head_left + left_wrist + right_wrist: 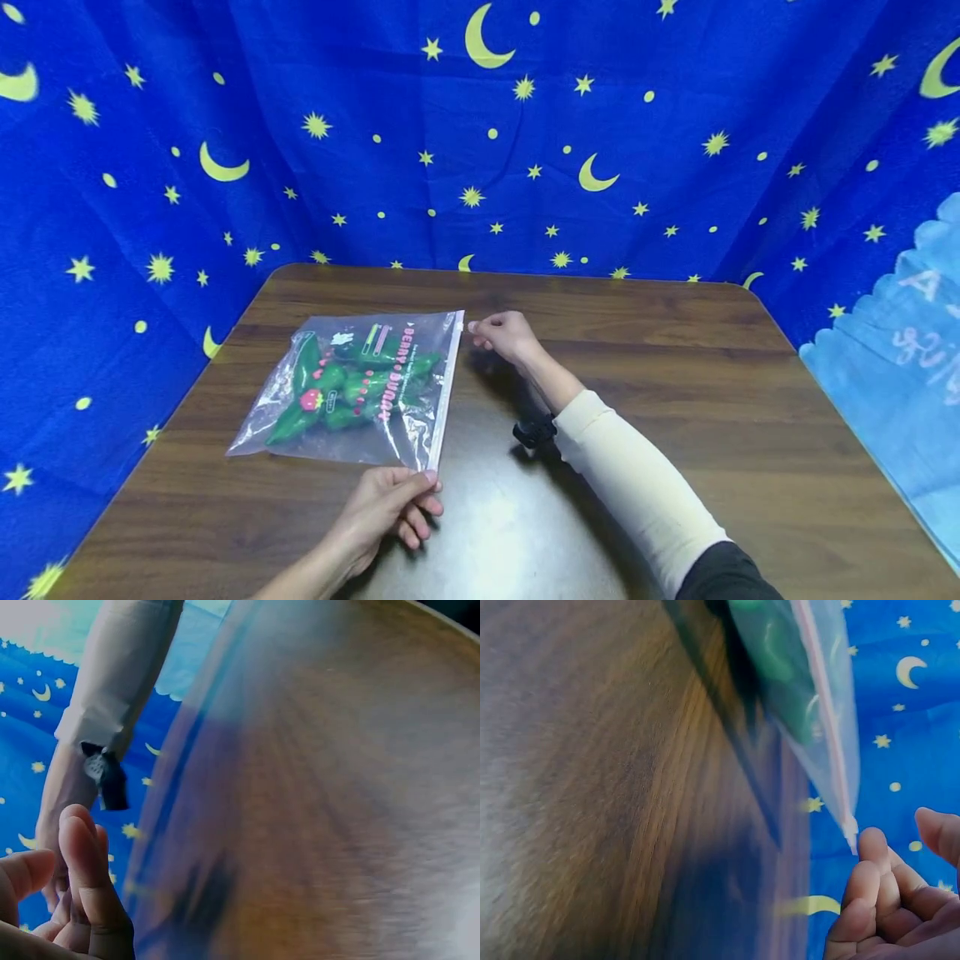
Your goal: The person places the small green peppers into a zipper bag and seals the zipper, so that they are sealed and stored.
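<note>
A clear slider zip bag (390, 350) with pink lettering and a strawberry print is held above the table, several green rounded shapes (345, 383) inside it. What kind of things these are, I cannot tell through the plastic. My left hand (386, 508) pinches the near corner of the bag under its thumb. By the far corner, my right hand (506, 333) sits just beside the white zip strip (447, 392). The right wrist view shows the small slider (850, 825) close to the fingertips (871, 841), with the thumb apart from the fingers.
The brown wooden table (637, 350) lies under both hands. Blue cloth with yellow moons and stars (405, 100) hangs behind and at the sides. A light-blue cloth (900, 358) hangs at the right. A black device (534, 432) is strapped at the right wrist.
</note>
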Motion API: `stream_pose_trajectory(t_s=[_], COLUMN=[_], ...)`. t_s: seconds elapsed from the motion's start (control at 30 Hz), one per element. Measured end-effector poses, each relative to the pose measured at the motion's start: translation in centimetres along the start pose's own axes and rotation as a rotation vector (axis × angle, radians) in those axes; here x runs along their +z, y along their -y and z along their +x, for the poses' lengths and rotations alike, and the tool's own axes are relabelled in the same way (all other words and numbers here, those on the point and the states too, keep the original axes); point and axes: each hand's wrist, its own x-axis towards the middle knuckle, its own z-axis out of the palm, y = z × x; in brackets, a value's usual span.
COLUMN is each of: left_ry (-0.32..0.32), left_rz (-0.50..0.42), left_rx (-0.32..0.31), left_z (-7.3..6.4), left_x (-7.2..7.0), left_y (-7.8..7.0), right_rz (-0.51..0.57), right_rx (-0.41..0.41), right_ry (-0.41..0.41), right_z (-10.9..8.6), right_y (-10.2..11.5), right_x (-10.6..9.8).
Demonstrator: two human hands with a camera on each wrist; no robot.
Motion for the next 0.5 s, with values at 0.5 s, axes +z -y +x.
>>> stream_pose_trajectory(t_s=[0.5], left_ry=[-0.271], left_rz=[0.137], left_rx=[0.312], left_z=[2.4], left_x=[-0.8], left_y=[-5.3], right_rz=[-0.094], right_rx=[-0.205], right_ry=[-0.055], right_z=[-4.7], right_y=[-0.3], right_x=[-3.6])
